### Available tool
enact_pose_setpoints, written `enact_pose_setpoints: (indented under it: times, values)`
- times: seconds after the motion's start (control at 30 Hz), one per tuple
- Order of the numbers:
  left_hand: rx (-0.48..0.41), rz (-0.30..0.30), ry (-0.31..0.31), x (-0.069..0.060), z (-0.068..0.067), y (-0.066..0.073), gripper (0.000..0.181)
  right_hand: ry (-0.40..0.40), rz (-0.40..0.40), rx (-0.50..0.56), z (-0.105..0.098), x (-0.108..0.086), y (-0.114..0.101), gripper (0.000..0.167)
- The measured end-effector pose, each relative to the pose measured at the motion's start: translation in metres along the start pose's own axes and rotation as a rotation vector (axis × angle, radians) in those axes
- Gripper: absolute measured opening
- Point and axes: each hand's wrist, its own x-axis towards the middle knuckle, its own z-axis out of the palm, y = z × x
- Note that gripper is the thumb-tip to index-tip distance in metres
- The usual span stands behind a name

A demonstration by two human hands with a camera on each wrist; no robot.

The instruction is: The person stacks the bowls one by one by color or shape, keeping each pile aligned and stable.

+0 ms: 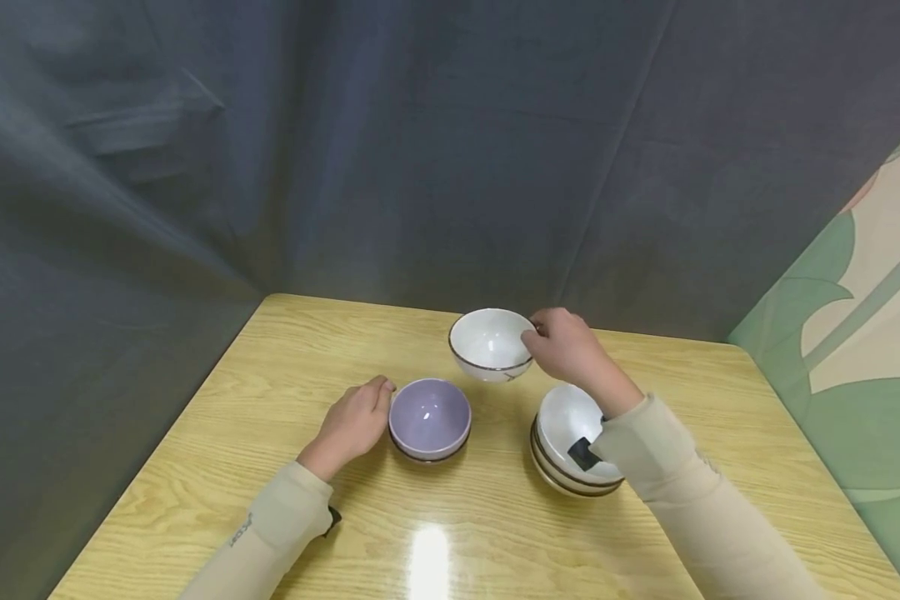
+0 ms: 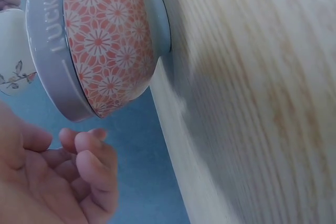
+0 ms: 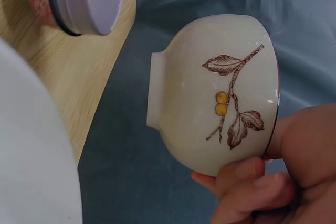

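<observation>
My right hand (image 1: 570, 348) pinches the rim of a white bowl (image 1: 489, 340) with a dark edge, held above the table toward the back. Leaves and yellow berries on a branch decorate the bowl's side (image 3: 226, 98). My left hand (image 1: 356, 417) is beside a purple bowl (image 1: 430, 415), which is nested in another bowl with a red flower pattern (image 2: 107, 40). The left fingers (image 2: 97, 169) are loosely curled, holding nothing, and a small gap to the bowls shows in the left wrist view. Under my right forearm stands a stack of white bowls (image 1: 562, 412), partly hidden by the sleeve.
The bowls stand on a light wooden table (image 1: 270, 383). Dark cloth (image 1: 435, 167) hangs behind it and on the left. A panel with green leaves and pink shapes (image 1: 862, 358) borders the right side.
</observation>
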Motion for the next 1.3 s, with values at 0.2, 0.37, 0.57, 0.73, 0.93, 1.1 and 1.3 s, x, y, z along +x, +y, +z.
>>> enact_pose_setpoints:
  times: [0.2, 0.37, 0.57, 0.73, 0.93, 1.1, 1.3]
  values:
    - [-0.044, 0.012, 0.057, 0.000, -0.002, 0.003, 0.039, 0.007, -0.031, 0.022, 0.005, -0.007, -0.003, 0.027]
    - [-0.077, 0.020, 0.088, -0.002, -0.003, 0.006, 0.035, -0.014, -0.053, 0.057, 0.011, -0.016, -0.006, 0.027]
    - [-0.083, 0.056, 0.155, -0.005, -0.007, 0.011, 0.033, -0.022, -0.078, 0.102, 0.015, -0.028, -0.012, 0.032]
    - [-0.114, 0.069, 0.167, -0.006, -0.012, 0.016, 0.035, -0.016, -0.084, 0.130, 0.023, -0.035, -0.020, 0.035]
    - [-0.154, 0.083, 0.164, -0.012, -0.016, 0.019, 0.035, 0.002, -0.076, 0.171, 0.037, -0.048, -0.026, 0.038]
    - [-0.189, 0.080, 0.127, -0.015, -0.021, 0.021, 0.035, 0.016, -0.056, 0.200, 0.047, -0.057, -0.030, 0.038]
    - [-0.190, 0.092, 0.122, -0.014, -0.023, 0.018, 0.038, 0.047, -0.053, 0.212, 0.061, -0.058, -0.033, 0.035]
